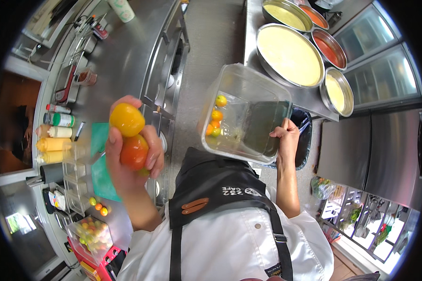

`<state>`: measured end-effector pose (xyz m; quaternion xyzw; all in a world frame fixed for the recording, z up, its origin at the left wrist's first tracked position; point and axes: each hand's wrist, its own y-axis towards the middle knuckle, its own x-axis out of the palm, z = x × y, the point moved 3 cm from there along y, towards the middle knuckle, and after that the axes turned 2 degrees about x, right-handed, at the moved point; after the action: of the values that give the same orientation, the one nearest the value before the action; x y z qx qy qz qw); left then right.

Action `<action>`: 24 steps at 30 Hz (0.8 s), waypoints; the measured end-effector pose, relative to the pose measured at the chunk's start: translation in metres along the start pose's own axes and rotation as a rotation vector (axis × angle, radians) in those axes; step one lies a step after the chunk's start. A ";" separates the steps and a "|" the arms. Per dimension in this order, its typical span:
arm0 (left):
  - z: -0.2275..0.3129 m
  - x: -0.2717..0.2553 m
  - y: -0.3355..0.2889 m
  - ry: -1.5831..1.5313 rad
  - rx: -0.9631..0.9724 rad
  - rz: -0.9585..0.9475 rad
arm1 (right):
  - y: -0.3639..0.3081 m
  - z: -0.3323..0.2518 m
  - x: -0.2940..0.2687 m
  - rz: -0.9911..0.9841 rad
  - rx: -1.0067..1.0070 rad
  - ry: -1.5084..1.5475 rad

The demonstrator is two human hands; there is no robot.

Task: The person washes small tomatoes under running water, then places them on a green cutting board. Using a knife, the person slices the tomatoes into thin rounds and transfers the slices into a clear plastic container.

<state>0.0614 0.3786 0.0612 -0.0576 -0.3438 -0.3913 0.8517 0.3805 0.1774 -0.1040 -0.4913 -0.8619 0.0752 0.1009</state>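
Squeeze bottles (51,143), yellow/white/green, far left counter; clear tub w/ small tomatoes (90,234), lower left; apron label (273,270), black.

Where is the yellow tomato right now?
In the head view, the yellow tomato sits left of centre, held up in the left hand just above a red tomato, over the steel counter.

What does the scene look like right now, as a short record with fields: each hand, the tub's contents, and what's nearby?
left hand: grip closed on a yellow tomato and a red-orange tomato
right hand: holds clear plastic tub by its near edge, tilted
tub contents: few small yellow and orange tomatoes
left counter: green cutting board, squeeze bottles, clear box of mixed small tomatoes
right counter: round metal pans of cream and red sauces
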 end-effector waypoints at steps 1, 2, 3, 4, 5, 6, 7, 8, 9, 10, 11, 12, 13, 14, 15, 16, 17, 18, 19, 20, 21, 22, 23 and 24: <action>-0.001 0.001 0.000 0.022 0.008 -0.010 | -0.001 0.009 -0.009 -0.009 -0.045 -0.039; -0.002 0.003 0.000 0.054 0.010 -0.046 | -0.002 0.019 -0.017 0.001 -0.034 -0.022; -0.002 0.006 0.001 0.085 0.010 -0.081 | -0.003 0.028 -0.027 0.040 -0.021 -0.010; -0.005 0.008 0.002 0.087 -0.005 -0.069 | -0.005 0.035 -0.034 0.035 -0.044 0.015; -0.007 0.009 0.004 0.107 -0.023 -0.032 | -0.006 0.041 -0.041 0.041 -0.080 0.033; -0.010 0.011 0.005 0.127 -0.043 0.003 | -0.008 0.049 -0.050 0.090 -0.018 0.079; -0.014 0.014 0.007 0.149 -0.062 0.036 | -0.010 0.055 -0.056 0.098 -0.011 0.124; -0.018 0.018 0.010 0.152 -0.087 0.026 | -0.012 0.058 -0.063 0.123 -0.020 0.128; -0.022 0.024 0.014 0.154 -0.111 0.012 | -0.014 0.061 -0.070 0.157 -0.023 0.126; -0.027 0.029 0.017 0.135 -0.132 -0.011 | -0.017 0.061 -0.076 0.176 -0.051 0.130; -0.033 0.034 0.021 0.158 -0.153 -0.005 | -0.020 0.060 -0.082 0.202 -0.069 0.127; -0.038 0.039 0.024 0.161 -0.170 -0.006 | -0.023 0.058 -0.088 0.238 -0.084 0.123; -0.043 0.043 0.028 0.166 -0.186 -0.006 | -0.026 0.053 -0.094 0.252 -0.110 0.113; -0.048 0.047 0.031 0.172 -0.205 -0.035 | -0.029 0.048 -0.099 0.275 -0.131 0.103; -0.054 0.051 0.034 0.179 -0.222 -0.062 | -0.033 0.042 -0.103 0.281 -0.170 0.090; -0.061 0.055 0.037 0.163 -0.242 -0.095 | -0.035 0.037 -0.108 0.317 -0.136 0.068; -0.068 0.059 0.039 0.171 -0.284 -0.150 | -0.038 0.031 -0.112 0.325 -0.145 0.027; -0.077 0.062 0.040 0.157 -0.331 -0.209 | -0.040 0.026 -0.116 0.331 -0.154 -0.015; -0.087 0.065 0.041 0.122 -0.379 -0.270 | -0.042 0.023 -0.120 0.341 -0.144 -0.069; -0.098 0.067 0.040 0.076 -0.427 -0.278 | -0.043 0.018 -0.123 0.329 -0.244 -0.177; -0.110 0.068 0.039 0.046 -0.475 -0.265 | -0.043 0.015 -0.127 0.321 -0.323 -0.298; -0.122 0.067 0.039 -0.005 -0.523 -0.252 | -0.043 0.014 -0.130 0.313 -0.402 -0.428; -0.133 0.065 0.038 -0.047 -0.560 -0.224 | -0.041 0.019 -0.134 0.316 -0.368 -0.468; -0.143 0.063 0.037 -0.147 -0.599 -0.208 | -0.039 0.025 -0.139 0.316 -0.340 -0.513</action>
<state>0.1936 0.3118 -0.0009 -0.2985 -0.2778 -0.5546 0.7253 0.4107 0.0367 -0.1334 -0.5936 -0.7726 0.0663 -0.2152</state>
